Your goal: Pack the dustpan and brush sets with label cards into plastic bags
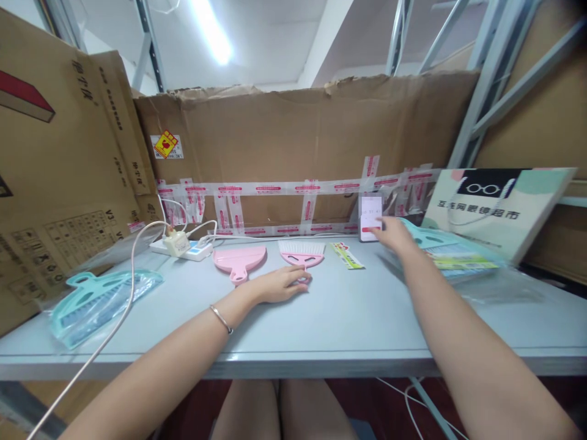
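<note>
My left hand (282, 285) rests at the handle end of a pink hand brush (308, 259) with white bristles. Its fingers are stretched out and slightly apart, partly hiding the handle; I see no grip around it. A pink dustpan (239, 261) lies just left of the brush, handle toward me. My right hand (398, 234) reaches forward to a phone (371, 219) propped upright against the cardboard, with a fingertip at the lower part of its lit screen. That hand holds nothing. Between brush and phone lies a green and yellow label card (347, 255).
Bagged teal dustpan sets lie at the left (103, 302) and right (452, 247) of the table (321, 330). A white power strip (197, 250) with a plugged-in adapter stands at the back left, its cable (132, 275) crossing the front edge. A printed box (498, 211) leans at right.
</note>
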Demonstrator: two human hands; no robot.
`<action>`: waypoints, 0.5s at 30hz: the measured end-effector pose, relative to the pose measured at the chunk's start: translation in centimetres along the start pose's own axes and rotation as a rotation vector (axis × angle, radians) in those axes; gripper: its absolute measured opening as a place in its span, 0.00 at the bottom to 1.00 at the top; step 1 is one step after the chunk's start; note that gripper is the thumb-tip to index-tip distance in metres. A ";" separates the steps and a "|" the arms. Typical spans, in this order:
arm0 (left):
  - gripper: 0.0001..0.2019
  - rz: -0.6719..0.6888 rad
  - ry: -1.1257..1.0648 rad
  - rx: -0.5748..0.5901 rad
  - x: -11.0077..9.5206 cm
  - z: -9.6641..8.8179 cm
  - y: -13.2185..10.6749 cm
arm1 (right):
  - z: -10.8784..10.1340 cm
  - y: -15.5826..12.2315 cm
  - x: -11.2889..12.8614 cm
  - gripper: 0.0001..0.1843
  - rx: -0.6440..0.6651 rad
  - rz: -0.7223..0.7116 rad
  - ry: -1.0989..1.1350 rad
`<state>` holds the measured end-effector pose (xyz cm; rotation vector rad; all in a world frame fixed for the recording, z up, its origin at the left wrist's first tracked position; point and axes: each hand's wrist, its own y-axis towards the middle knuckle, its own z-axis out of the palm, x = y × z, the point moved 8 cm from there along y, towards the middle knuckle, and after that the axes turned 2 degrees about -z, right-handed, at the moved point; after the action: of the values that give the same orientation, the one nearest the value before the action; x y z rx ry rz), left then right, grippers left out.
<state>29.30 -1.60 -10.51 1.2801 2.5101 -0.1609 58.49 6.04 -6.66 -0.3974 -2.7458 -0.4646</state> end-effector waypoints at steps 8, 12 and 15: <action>0.21 0.015 -0.095 -0.167 -0.7 -2.3 -1.0 | -1.2 -1.1 -6.3 0.23 0.035 0.363 -0.043; 0.20 0.020 -0.112 -0.216 -1.1 -3.1 -1.3 | -3.0 -1.7 -4.8 0.18 -0.029 0.350 -0.033; 0.20 0.022 -0.120 -0.305 -0.9 -3.6 -1.4 | -5.0 -2.7 -2.4 0.19 -0.113 0.301 -0.035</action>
<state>27.84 -2.30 -6.85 1.1381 2.3093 0.1425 61.11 1.28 -3.78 -0.8390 -2.6358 -0.5365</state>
